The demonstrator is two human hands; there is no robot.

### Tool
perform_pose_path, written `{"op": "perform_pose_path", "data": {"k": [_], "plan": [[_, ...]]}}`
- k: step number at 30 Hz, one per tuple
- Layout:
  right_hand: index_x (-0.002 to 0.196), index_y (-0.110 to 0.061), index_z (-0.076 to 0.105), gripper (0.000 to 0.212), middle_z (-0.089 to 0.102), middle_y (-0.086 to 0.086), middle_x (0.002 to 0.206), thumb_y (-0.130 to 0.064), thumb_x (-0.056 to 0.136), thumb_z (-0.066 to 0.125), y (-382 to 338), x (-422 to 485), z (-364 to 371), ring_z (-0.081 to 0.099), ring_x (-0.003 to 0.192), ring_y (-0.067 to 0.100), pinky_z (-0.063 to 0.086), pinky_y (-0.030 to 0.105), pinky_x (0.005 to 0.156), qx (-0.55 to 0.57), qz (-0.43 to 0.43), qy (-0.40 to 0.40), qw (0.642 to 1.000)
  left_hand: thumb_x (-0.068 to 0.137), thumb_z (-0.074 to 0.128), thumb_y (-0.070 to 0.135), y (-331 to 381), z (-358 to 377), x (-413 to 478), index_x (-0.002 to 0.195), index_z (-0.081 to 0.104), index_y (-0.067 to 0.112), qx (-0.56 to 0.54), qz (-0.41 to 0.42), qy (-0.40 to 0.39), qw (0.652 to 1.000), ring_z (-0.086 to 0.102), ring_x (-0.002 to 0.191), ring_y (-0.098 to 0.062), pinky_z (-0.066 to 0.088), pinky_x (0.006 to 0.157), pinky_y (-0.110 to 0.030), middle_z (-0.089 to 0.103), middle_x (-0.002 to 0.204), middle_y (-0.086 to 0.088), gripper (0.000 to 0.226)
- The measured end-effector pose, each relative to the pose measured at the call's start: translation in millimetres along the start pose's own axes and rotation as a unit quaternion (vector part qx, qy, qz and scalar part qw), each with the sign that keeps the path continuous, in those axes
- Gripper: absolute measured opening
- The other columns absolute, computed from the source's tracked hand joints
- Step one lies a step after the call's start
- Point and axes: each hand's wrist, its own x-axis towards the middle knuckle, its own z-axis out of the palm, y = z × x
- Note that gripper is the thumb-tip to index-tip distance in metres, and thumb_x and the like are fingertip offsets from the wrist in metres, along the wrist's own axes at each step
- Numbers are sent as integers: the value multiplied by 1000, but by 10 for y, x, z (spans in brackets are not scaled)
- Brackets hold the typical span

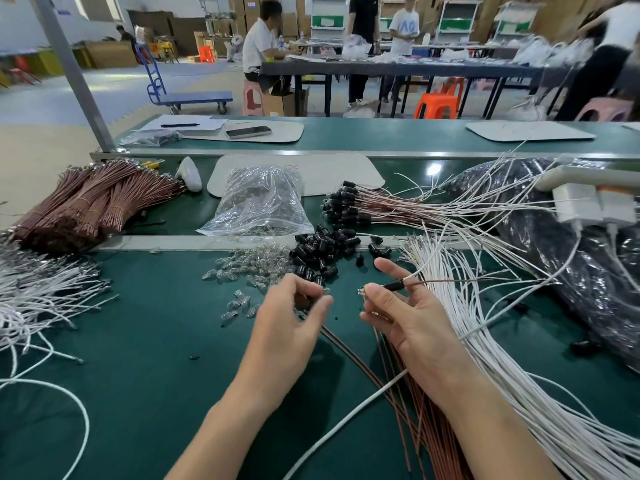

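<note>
Hands, two, above a green bench mat [145, 341].

- Right hand [401, 323]: palm up, thumb and fingers pinching one black plastic socket with brown and white leads [394, 285], metal contacts at its left tip; it sits between the two hands, clear of the mat.
- Left hand [291, 320]: fingers curled round a few small clear glass bulbs [249, 266]; the number held is hidden.
- Loose bulbs: one scattered heap, too many to count, just beyond the left hand.
- Loose black sockets [322, 251]: one heap, several dozen, touching the bulb heap.
- Clear plastic bag of bulbs [259, 206]: one.
- Wired sockets [346, 206]: one cluster.
- Brown wire bundles [90, 202]: several, banded, far left.
- White wires [491, 323]: one fan under the right forearm; a second tangle [41, 292] at the left edge.
- Metal strip [173, 242]: one, bounding the mat's far side.

Open mat lies left of the left forearm; the right side is crowded with wires.
</note>
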Motion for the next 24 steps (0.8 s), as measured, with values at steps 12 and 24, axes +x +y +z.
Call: {"op": "perform_pose_path", "data": {"k": [12, 24], "plan": [[122, -16, 65, 51, 71, 6, 77, -12, 72, 77, 4, 12, -10, 70, 72, 14, 60, 25, 70, 8, 7, -8, 1000, 85, 71, 33, 61, 109, 12, 106, 73, 24, -305, -84, -43, 948, 70, 99, -9, 54, 84, -21, 77, 104, 3, 23], [99, -12, 66, 34, 72, 11, 78, -13, 69, 81, 26, 30, -32, 72, 74, 17, 60, 25, 69, 30, 3, -16, 999, 82, 72, 32, 53, 183, -23, 102, 74, 21, -322, -97, -64, 940, 71, 85, -16, 58, 78, -26, 76, 96, -8, 23]]}}
